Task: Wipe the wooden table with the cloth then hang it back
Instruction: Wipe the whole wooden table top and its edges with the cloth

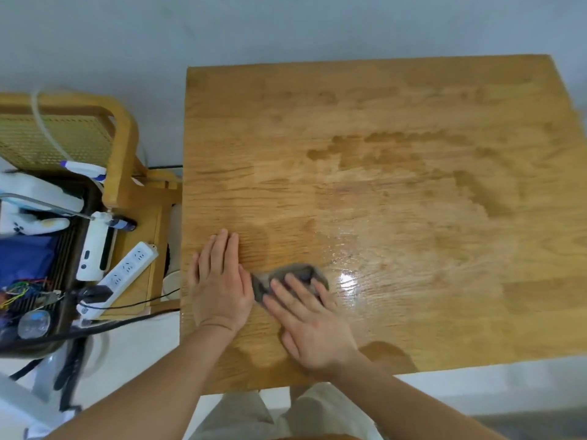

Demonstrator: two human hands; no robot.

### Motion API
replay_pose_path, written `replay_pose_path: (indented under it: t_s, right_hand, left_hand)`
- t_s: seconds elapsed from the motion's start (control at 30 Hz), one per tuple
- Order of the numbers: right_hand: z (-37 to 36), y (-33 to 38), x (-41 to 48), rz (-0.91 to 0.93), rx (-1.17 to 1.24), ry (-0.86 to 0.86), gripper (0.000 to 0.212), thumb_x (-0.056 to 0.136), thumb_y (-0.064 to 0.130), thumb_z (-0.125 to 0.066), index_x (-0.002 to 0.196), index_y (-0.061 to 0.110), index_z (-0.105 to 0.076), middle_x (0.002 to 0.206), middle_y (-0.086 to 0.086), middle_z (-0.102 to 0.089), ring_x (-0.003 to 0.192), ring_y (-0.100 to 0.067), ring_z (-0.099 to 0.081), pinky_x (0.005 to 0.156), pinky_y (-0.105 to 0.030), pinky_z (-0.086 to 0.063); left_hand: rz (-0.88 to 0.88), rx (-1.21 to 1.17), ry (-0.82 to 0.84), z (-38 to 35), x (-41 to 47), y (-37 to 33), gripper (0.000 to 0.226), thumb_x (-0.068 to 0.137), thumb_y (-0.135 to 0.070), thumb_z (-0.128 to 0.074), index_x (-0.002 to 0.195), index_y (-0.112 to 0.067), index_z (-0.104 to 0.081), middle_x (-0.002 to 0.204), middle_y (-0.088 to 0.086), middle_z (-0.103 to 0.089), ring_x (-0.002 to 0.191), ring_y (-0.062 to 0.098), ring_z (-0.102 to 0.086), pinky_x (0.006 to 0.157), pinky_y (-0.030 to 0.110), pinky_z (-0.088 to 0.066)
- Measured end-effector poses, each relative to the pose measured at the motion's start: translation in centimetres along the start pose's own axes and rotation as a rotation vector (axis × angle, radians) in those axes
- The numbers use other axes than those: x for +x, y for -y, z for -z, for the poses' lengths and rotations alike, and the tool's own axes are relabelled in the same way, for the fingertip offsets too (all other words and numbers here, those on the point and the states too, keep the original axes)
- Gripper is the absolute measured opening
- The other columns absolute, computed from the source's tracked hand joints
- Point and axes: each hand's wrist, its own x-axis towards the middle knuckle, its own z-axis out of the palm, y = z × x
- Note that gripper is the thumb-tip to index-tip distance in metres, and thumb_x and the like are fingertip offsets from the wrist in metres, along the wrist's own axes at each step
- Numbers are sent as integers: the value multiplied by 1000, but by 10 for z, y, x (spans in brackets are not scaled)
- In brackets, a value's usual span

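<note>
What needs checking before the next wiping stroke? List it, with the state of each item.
1. Cloth under the right hand, fingers spread flat on it: ok.
2. Left hand flat on the wooden table, beside the cloth and not on it: ok.
3. Tabletop free of objects in the cloth's path: ok.
4. Whole top wiped: not ok; the wet sheen is patchy and the far edge looks dry.
5. Hanging spot for the cloth: cannot tell, none in view.

pale wall (222,30) behind; cane-backed wooden chair (120,160) at left holds a power strip (127,268).
</note>
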Motion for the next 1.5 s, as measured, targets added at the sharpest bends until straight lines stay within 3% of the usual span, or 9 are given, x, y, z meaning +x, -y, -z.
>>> replay_pose_path:
  t_s: [0.17,0.37,0.43,0.57,0.7,0.83,1.03,1.13,1.5]
  right_hand:
    - [15,-64,7,339,-39,54,52,91,34,-49,143,29,-47,153,7,-38,145,-16,-27,119,-43,-18]
    - [43,-73,133,-413,21,-151,55,92,32,-31,145,22,-43,154,0,-37,145,-21,-28,118,-47,-19]
    - [34,-41,133,-472,11,-158,57,93,32,-30,148,20,-39,156,-1,-34,146,-22,-25,118,-47,-18]
    - [3,49,67,-58,-10,11,60,87,35,-42,147,24,-40,154,2,-37,146,-20,-25,116,-50,-24]
    - [-4,47,37,348,-70,106,59,87,34,-50,145,29,-44,154,6,-36,146,-18,-26,117,-44,-21]
    - [19,-22,101,765,-155,208,56,93,42,-45,147,28,-40,156,5,-33,148,-16,-19,121,-42,-11]
    - [51,-48,260,-67,-54,-38,55,94,34,-32,146,23,-41,155,-1,-35,145,-23,-27,115,-50,-24]
    - [53,-32,293,-345,-50,-103,56,95,35,-26,149,25,-34,158,1,-29,147,-20,-21,119,-46,-17]
    - [16,44,111,55,-44,48,55,90,29,-50,145,23,-45,155,2,-36,146,-19,-25,114,-46,-28]
  left_hand:
    - [-9,-50,32,1,5,1,58,90,-32,-24,143,-13,-38,151,7,-38,140,24,-29,115,48,-21]
    - [-13,-168,26,2,3,6,56,91,-31,-28,145,-18,-38,153,1,-36,142,19,-26,118,44,-16]
    - [12,-257,10,6,5,9,52,90,-28,-33,139,-20,-46,149,-3,-40,139,17,-31,116,45,-22]
    - [71,-545,-78,19,32,29,27,87,-15,-45,110,-18,-60,124,-3,-52,116,13,-42,100,36,-39]
    - [180,-547,-103,30,77,58,38,91,-15,-50,129,-19,-48,131,-2,-45,119,14,-38,97,30,-33]
    - [186,-885,133,27,91,72,48,99,-22,-41,145,-27,-27,127,-9,-52,101,1,-54,84,21,-46]
    - [202,-927,134,10,85,74,52,103,-34,-30,150,-40,-11,153,-12,-33,134,9,-38,106,23,-30]
    - [201,-905,119,7,83,75,51,101,-39,-26,149,-46,-8,148,-5,-42,128,19,-47,106,39,-41]
    - [99,-763,52,25,144,74,49,101,-24,-32,150,-26,-27,140,-5,-46,121,11,-46,95,26,-41]
